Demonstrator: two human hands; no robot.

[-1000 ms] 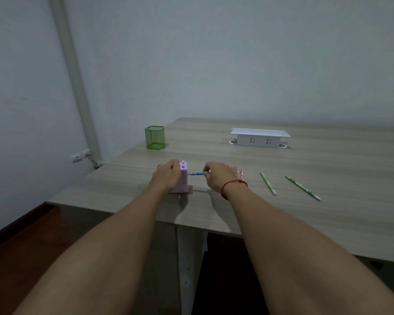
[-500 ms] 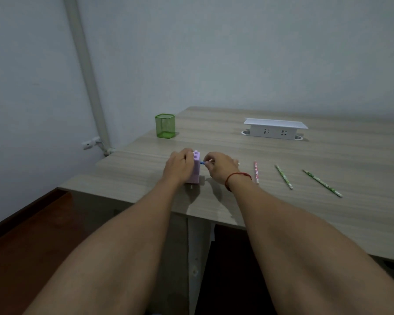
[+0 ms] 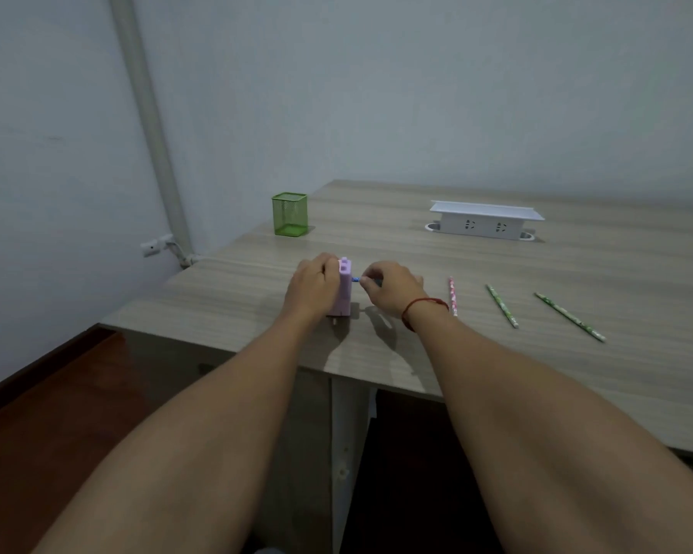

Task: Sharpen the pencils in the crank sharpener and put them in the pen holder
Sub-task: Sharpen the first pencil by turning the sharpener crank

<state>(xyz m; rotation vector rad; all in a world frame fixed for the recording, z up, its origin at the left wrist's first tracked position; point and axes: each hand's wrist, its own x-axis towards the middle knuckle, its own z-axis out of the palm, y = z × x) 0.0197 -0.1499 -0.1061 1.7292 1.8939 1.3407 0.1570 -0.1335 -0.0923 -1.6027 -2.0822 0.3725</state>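
Observation:
A pink crank sharpener point(image 3: 345, 285) stands near the table's front edge. My left hand point(image 3: 312, 286) grips it from the left side. My right hand point(image 3: 389, 287) pinches a blue pencil point(image 3: 356, 279) whose tip end goes into the sharpener's right face; most of the pencil is hidden under my fingers. A pink pencil point(image 3: 452, 294) and two green pencils point(image 3: 501, 305) point(image 3: 569, 316) lie on the table to the right. The green mesh pen holder point(image 3: 290, 214) stands at the back left, empty as far as I can see.
A white power-socket box point(image 3: 485, 223) sits at the back of the wooden table point(image 3: 497, 353). A grey pipe point(image 3: 149, 125) runs down the wall at the left. The table's left corner lies just left of the sharpener.
My right hand has pushed the blue pencil deeper into the sharpener, so less of it shows. My left hand stays on the sharpener. The view has shifted left.

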